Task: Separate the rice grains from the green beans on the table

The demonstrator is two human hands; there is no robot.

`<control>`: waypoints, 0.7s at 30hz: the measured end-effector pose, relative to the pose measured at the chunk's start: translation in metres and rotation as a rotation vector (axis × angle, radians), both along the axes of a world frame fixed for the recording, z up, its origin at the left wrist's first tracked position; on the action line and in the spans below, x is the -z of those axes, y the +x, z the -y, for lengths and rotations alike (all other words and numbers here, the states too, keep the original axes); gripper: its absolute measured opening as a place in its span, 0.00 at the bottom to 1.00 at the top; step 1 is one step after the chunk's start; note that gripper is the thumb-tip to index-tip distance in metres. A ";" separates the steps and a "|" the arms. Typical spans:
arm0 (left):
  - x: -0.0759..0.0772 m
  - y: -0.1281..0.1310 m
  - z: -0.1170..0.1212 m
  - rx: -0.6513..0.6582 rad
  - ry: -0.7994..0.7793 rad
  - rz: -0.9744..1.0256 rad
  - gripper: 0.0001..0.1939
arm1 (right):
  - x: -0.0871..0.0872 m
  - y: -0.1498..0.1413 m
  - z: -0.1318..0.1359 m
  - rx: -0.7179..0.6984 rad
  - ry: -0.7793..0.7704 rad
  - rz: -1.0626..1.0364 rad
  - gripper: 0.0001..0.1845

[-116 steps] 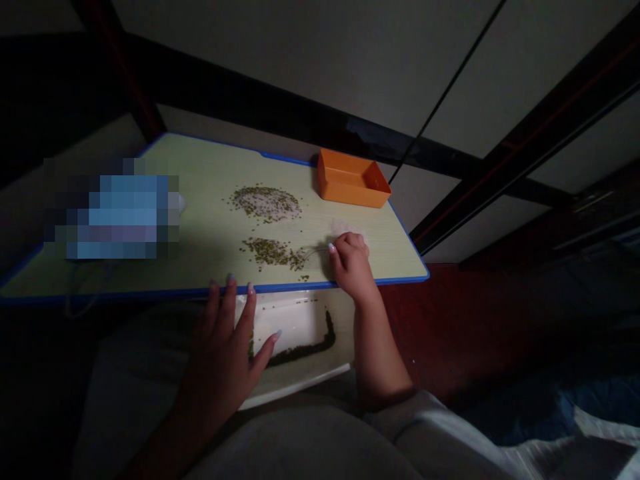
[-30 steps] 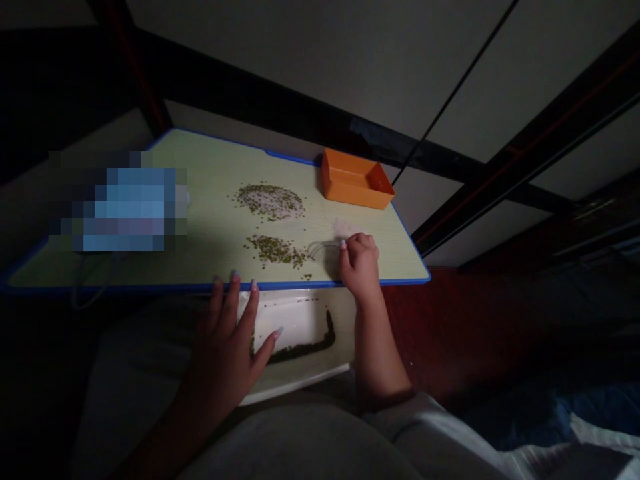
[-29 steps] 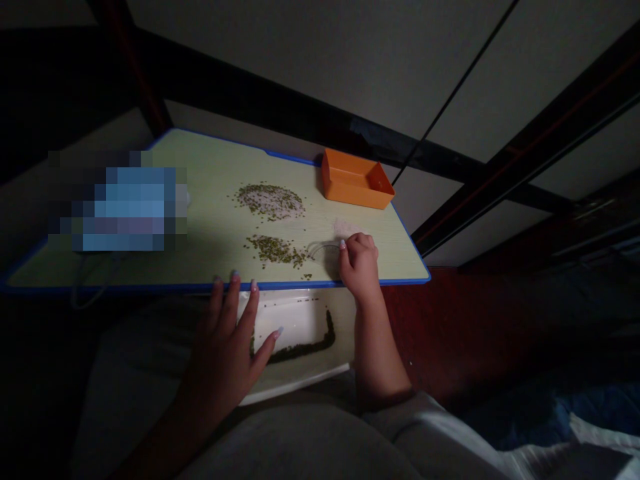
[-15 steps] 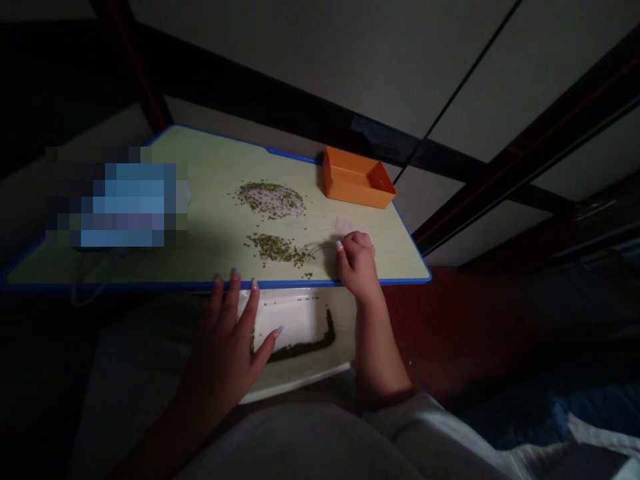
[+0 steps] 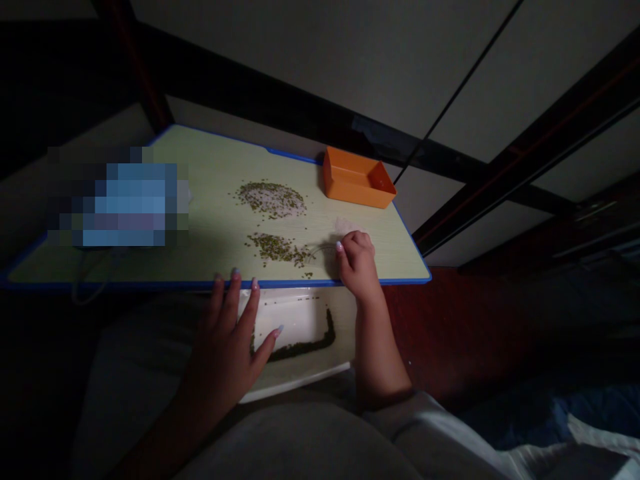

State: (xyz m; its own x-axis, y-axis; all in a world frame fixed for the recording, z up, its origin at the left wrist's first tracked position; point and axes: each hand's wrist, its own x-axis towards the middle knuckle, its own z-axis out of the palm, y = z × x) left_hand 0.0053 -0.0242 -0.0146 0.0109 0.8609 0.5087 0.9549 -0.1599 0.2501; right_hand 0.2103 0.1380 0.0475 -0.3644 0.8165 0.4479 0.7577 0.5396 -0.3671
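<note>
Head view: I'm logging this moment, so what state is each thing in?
Left hand: open, fingers spread
Right hand: curled shut on the curved item
Curved item: held, too faint to identify
Near pile: mostly green, scattered
Far pile: green and pale bits mixed
Orange box: upright, open-topped
White tray: dark bits along its sides
Blue item: blurred, state unclear

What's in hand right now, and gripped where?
The right hand grips a thin curved implement by the end away from the nearer green grains; the left hand holds nothing visible.
</note>
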 end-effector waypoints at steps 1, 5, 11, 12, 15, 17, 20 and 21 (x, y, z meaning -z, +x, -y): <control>0.000 0.000 0.000 -0.001 -0.001 -0.001 0.44 | 0.000 0.000 0.000 -0.005 0.000 0.008 0.16; 0.000 -0.001 0.000 0.006 0.003 -0.003 0.45 | -0.001 0.000 0.001 -0.012 0.004 0.014 0.17; 0.001 0.000 0.000 0.008 0.007 0.009 0.45 | 0.000 0.000 0.000 0.005 0.007 -0.003 0.17; 0.001 0.000 0.000 0.007 0.004 0.010 0.45 | 0.000 0.000 0.000 0.004 0.007 -0.010 0.16; 0.001 -0.001 0.001 0.010 0.001 0.007 0.45 | 0.000 -0.001 0.000 -0.013 0.002 -0.019 0.16; 0.001 -0.001 0.001 0.009 0.003 0.007 0.45 | 0.000 -0.001 0.000 -0.028 -0.005 -0.011 0.16; 0.001 -0.001 0.001 0.004 -0.001 0.009 0.45 | 0.000 -0.001 0.001 -0.029 -0.017 0.020 0.16; 0.001 -0.001 0.001 0.003 -0.002 0.010 0.45 | 0.000 -0.001 0.001 -0.025 -0.020 0.030 0.15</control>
